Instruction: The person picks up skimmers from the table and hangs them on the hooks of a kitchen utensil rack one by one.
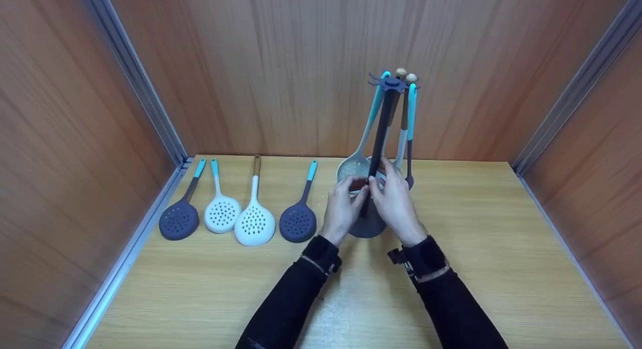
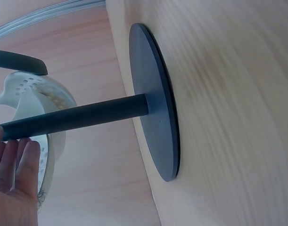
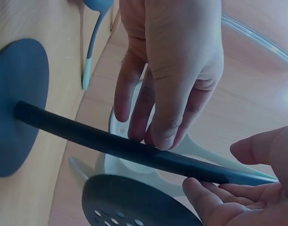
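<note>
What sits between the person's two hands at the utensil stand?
The stand's dark grey upright pole runs between left hand and right hand, clearest in the head view.

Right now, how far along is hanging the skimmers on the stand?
Done: several utensils hang from the dark grey stand. In hand: the left hand and right hand sit at its pole, fingers touching it. Left: four perforated skimmers lie on the wooden table.
</note>
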`<state>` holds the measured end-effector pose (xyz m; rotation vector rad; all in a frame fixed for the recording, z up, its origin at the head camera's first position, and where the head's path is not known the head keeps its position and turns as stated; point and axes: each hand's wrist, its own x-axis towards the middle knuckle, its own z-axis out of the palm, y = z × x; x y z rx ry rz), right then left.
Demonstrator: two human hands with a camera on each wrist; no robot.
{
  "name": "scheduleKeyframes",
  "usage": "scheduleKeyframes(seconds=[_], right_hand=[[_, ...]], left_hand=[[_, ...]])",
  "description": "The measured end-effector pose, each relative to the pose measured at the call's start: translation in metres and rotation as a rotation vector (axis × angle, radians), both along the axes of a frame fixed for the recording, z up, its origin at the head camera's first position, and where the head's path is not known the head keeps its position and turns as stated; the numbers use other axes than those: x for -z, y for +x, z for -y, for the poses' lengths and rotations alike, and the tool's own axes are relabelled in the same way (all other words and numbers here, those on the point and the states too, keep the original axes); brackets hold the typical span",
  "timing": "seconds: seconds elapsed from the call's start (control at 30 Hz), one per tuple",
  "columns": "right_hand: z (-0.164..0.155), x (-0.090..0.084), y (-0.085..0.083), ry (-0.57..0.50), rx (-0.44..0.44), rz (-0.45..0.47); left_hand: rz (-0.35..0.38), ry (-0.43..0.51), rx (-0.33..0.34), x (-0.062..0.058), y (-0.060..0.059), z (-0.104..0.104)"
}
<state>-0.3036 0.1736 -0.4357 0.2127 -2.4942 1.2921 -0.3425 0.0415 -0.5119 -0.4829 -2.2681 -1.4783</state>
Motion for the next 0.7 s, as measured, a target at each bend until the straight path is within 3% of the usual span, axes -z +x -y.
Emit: scheduleKeyframes(seconds=[0.37, 0.7], right_hand=[[0.002, 0.003, -0.015, -0.169, -0.030, 0.106], [0.001, 0.009, -0.023, -0.232, -0.040, 0.088]], left_hand=[[0.023, -0.014, -0.062, -0.009, 0.009, 0.015], [-0.025, 0.044, -0.127, -0.019, 0.000, 0.047]])
